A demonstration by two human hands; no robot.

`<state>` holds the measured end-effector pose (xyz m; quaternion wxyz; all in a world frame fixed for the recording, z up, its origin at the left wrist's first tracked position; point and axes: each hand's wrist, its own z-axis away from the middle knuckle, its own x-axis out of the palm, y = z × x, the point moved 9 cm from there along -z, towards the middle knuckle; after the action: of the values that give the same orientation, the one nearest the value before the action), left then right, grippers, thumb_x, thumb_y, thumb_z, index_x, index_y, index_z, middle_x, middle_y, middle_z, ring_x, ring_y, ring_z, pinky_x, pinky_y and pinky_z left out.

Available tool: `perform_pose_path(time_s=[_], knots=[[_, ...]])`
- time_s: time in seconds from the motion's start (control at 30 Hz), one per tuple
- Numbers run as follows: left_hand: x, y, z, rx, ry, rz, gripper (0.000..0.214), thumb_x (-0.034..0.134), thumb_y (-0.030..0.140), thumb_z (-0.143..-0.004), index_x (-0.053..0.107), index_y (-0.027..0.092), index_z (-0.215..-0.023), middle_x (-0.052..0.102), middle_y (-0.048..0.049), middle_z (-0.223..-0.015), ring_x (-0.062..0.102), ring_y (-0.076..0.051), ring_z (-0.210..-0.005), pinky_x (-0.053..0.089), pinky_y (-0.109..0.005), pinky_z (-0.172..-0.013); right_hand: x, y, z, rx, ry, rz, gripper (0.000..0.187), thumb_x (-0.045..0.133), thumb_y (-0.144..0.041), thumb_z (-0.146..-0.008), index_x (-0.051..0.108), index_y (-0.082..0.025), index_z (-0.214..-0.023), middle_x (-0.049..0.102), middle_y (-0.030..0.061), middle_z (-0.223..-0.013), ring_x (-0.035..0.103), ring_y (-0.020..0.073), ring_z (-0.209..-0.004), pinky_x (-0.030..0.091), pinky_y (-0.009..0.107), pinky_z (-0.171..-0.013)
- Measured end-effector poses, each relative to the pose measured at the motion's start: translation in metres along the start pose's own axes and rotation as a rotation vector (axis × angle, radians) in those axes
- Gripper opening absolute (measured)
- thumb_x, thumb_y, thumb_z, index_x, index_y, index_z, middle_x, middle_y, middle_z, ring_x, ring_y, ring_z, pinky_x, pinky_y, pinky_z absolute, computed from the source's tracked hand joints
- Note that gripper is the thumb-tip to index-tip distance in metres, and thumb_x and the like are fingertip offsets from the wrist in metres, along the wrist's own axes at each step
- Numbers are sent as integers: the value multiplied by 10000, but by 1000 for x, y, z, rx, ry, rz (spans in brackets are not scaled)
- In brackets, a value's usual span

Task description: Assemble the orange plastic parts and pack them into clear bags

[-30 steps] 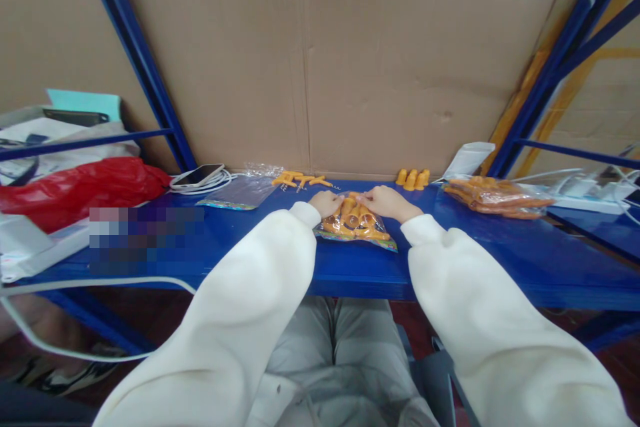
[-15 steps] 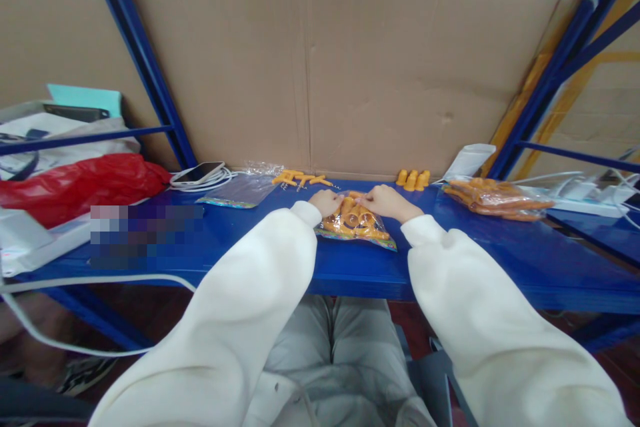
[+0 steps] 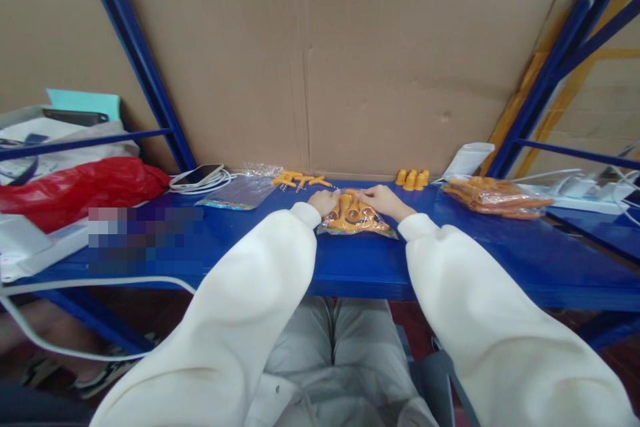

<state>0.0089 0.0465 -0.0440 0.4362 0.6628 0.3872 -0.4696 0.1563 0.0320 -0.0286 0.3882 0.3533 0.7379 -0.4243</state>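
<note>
A clear plastic bag (image 3: pixel 357 219) filled with orange plastic parts, some of them round and hollow, lies on the blue shelf in front of me. My left hand (image 3: pixel 324 201) is closed on the bag's far left edge. At its far right edge my right hand (image 3: pixel 383 200) grips the bag with bent fingers. The fingertips of both hands are partly hidden among the plastic and the orange parts. Behind my left hand lie several orange pieces (image 3: pixel 300 179) with small metal screws or hooks. Several orange cups (image 3: pixel 413 179) stand in a group beyond my right hand.
A flat clear bag (image 3: pixel 240 191) lies left, beside a phone (image 3: pixel 200 175) and a coiled white cable (image 3: pixel 220 181). Bagged orange parts (image 3: pixel 495 197) and a white power strip (image 3: pixel 590 203) are at right. Red plastic (image 3: pixel 85 187) lies far left; cardboard (image 3: pixel 350 80) closes the back.
The near edge of the filled bag has lifted or drawn back slightly toward the hands. Both hands stay at its far edge, with my right hand shifted a little left.
</note>
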Motion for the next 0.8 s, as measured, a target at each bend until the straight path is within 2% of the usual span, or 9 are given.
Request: perform_pose_path(time_s=[0.13, 0.3, 0.47, 0.53, 0.63, 0.8], knots=[[0, 0, 1, -20, -11, 25, 587, 225, 364, -1041, 732, 97, -1166, 717, -165, -1243, 649, -269, -1222, 472, -336, -1040, 4, 13, -3, 52, 32, -149, 337, 623, -392, -915, 790, -173, -1109, 757, 48, -1149, 681, 301, -1163, 529, 351, -986], [-2, 1, 6, -54, -30, 30, 575, 234, 371, -1049, 721, 98, -1186, 697, -161, -1287, 626, -259, -1256, 452, -312, -1055, 9, 25, -7, 94, 90, -295, 449, 707, -414, -856, 749, -107, -1181, 707, 129, -1260, 573, 287, -1317, 460, 350, -1088], [-6, 5, 5, 10, 6, -26, 567, 247, 358, -1044, 751, 98, -1074, 734, -166, -1206, 669, -257, -1176, 481, -317, -1016, 9, 23, -6, 93, 105, -280, 616, 741, -440, -842, 645, -100, -1346, 649, 171, -1341, 653, 289, -1217, 491, 377, -1068], [-7, 5, 3, 37, 22, -49, 553, 264, 359, -1039, 756, 106, -1021, 755, -160, -1145, 690, -249, -1125, 500, -314, -986, 6, 13, -4, 35, 77, -185, 550, 680, -408, -901, 627, -130, -1373, 642, 144, -1350, 642, 284, -1232, 480, 383, -1082], [-9, 7, 3, 61, 46, -71, 535, 283, 354, -1032, 757, 110, -987, 769, -154, -1085, 705, -242, -1076, 514, -313, -958, 1, -2, 1, -49, 14, -24, 382, 561, -341, -975, 701, -179, -1292, 675, 81, -1294, 630, 290, -1243, 484, 370, -1073], [-11, 9, 4, 80, 74, -81, 522, 297, 340, -1023, 755, 92, -999, 765, -179, -1074, 711, -270, -1051, 528, -352, -944, -2, -8, 2, -94, 0, 13, 317, 546, -262, -965, 761, -198, -1189, 721, 61, -1191, 707, 292, -1114, 536, 363, -992]])
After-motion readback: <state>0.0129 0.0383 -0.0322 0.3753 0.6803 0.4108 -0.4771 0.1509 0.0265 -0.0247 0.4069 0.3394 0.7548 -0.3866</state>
